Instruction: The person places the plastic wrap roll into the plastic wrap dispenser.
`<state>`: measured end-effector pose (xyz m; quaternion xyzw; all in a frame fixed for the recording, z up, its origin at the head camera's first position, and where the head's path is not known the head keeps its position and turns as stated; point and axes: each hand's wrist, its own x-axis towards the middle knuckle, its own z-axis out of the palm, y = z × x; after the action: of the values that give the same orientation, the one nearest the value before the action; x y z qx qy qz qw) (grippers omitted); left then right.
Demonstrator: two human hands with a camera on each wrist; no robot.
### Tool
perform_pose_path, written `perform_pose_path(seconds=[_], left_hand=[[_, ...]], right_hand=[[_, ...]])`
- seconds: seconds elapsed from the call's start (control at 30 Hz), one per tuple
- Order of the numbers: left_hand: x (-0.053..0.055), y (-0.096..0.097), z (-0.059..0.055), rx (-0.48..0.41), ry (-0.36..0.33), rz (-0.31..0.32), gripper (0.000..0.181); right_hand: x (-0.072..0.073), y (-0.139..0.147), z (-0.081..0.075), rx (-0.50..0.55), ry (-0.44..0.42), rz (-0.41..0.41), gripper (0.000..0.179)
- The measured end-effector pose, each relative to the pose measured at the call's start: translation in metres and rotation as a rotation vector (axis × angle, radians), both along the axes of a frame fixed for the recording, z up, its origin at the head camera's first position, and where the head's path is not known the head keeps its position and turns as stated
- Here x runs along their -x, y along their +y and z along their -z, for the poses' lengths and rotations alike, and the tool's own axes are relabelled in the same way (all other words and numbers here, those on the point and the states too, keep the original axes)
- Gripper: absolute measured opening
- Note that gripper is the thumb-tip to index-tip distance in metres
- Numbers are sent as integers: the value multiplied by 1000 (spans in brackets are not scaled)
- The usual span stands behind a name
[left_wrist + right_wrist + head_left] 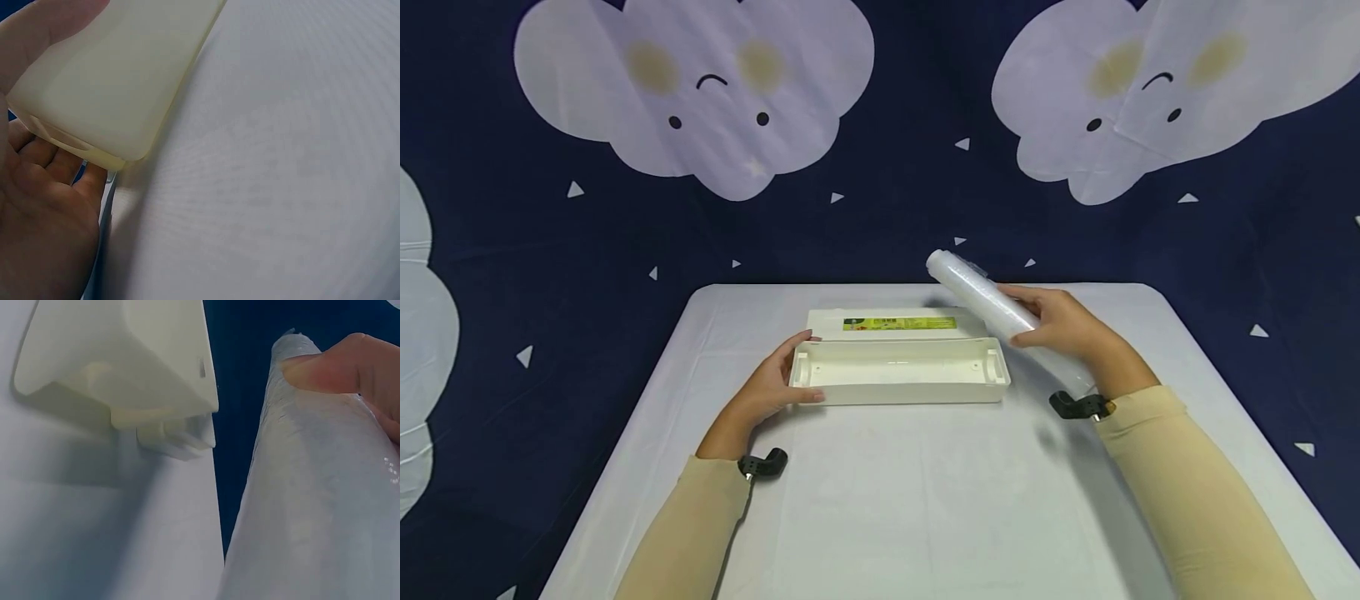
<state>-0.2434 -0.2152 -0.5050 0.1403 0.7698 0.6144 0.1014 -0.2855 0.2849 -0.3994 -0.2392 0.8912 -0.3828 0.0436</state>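
Observation:
A long cream plastic wrap dispenser box [902,393] lies on the table with its hollow side up and its lid [895,330] folded back behind it. Around the box's left end my left hand [775,379] grips, thumb on the front wall and fingers at the back; the left wrist view shows that hand [50,206] below the box's end [106,94]. My right hand [1063,321] holds a roll of plastic wrap [985,292] off the box's right end, tilted with its far end raised. In the right wrist view the thumb [312,372] presses on the roll [306,487].
A white cloth covers the table [925,500]. Behind it hangs a dark blue curtain [895,225] printed with clouds and small triangles. A yellow-green label [898,323] is stuck on the lid. Black wrist cameras sit at both cuffs.

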Motion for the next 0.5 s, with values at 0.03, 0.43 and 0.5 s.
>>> perform_pose_path(seconds=[0.03,0.43,0.5], left_hand=[[0,0,0,2,1,1,121],[0,1,0,3,-7,-13,122],[0,1,0,-1,-7,-12,122]], right_hand=[[1,-2,0,1,-4,-6,90],[8,-28,-6,9,-32,-77,90],[8,-32,-7,14,-42,-98,90]])
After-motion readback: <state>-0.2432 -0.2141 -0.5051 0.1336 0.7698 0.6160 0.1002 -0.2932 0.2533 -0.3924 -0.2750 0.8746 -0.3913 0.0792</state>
